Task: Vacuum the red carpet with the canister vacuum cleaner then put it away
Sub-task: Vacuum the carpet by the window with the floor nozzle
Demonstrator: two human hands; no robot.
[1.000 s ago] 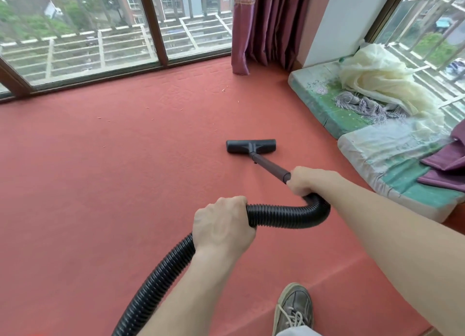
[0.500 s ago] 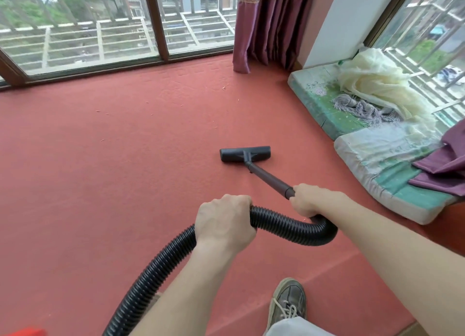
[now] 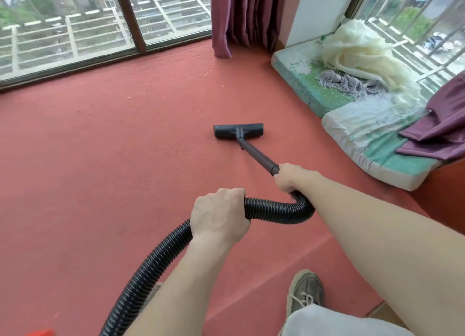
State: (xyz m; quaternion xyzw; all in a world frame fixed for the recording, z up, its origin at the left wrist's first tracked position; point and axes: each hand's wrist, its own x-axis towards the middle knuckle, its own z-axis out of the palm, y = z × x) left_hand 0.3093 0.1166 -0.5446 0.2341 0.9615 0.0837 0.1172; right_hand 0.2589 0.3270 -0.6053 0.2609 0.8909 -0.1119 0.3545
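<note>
The wand [image 3: 256, 157] slants away and left, its floor head [image 3: 238, 131] on the red carpet [image 3: 100, 172], pushed slightly farther than before. The right hand [image 3: 289, 179] grips the wand; the left hand [image 3: 219, 217] grips the hose [image 3: 274, 209].

No text, label, brand, number or sign can be read anywhere in the view. The pale marks on the green foam mattress [image 3: 297, 84] at two o'clock are a flower print, not lettering.
</note>
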